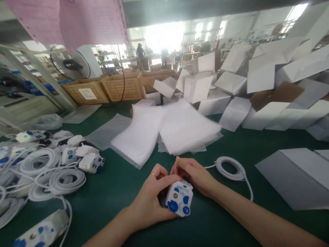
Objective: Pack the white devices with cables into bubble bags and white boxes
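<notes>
My left hand (pixel 151 199) grips a small white device with blue patches (pixel 181 199), thumb and fingers around its left side. The device has a round metal spot and a round knob on its face. My right hand (pixel 192 173) is closed at the device's far edge, fingers pinched; what is between them is hidden. A coiled white cable (pixel 230 168) lies to the right, its end passing behind my right hand. Beyond my hands, sheets of bubble wrap (pixel 189 128) lie stacked on the green table (pixel 115 192).
Several similar devices with coiled cables (pixel 68 180) crowd the left side. White boxes (pixel 231 84) with open flaps pile up at the back right; another white box (pixel 298 178) stands nearer. Brown cartons (pixel 122 90) and a fan (pixel 70 64) are behind. Pink paper (pixel 69 22) hangs above.
</notes>
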Action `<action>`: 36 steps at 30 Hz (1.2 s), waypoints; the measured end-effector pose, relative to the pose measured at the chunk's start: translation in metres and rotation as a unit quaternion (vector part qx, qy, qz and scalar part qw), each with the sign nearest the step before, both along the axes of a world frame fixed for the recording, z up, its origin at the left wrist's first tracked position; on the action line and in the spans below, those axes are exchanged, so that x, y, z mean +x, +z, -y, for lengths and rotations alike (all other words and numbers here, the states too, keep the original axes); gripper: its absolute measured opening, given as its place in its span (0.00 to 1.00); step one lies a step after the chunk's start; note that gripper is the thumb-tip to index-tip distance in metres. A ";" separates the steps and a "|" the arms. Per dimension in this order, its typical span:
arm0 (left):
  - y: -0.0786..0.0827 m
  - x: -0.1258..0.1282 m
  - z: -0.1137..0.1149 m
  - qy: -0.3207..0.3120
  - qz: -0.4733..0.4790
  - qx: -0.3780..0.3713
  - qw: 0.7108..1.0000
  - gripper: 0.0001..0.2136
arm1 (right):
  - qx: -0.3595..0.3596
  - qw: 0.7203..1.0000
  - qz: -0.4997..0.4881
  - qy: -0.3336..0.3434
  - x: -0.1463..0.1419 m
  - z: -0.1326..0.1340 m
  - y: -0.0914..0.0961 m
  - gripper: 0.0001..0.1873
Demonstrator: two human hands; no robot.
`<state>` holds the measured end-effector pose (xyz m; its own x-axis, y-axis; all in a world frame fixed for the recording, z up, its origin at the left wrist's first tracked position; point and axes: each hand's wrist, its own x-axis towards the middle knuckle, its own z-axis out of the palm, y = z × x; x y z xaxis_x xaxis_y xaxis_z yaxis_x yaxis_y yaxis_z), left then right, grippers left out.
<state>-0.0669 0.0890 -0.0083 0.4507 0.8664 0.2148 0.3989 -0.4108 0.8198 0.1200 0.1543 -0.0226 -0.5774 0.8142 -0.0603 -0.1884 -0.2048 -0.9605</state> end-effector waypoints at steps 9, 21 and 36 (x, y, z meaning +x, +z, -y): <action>0.003 0.000 0.003 0.099 0.026 0.102 0.989 0.23 | 0.205 0.972 0.106 -0.036 0.032 0.020 0.012 0.29; -0.008 -0.002 0.001 0.122 -0.034 0.137 0.982 0.27 | 0.166 0.983 0.079 -0.019 0.014 0.035 -0.009 0.29; 0.000 -0.002 -0.002 0.127 0.011 0.088 0.988 0.26 | 0.175 0.981 0.072 -0.035 0.017 0.037 0.002 0.28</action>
<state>-0.0688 0.0908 -0.0086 0.2164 0.8993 0.3799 0.4902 -0.4366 0.7543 0.1367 0.1172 -0.0205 -0.5247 0.8372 0.1541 -0.0481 0.1516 -0.9873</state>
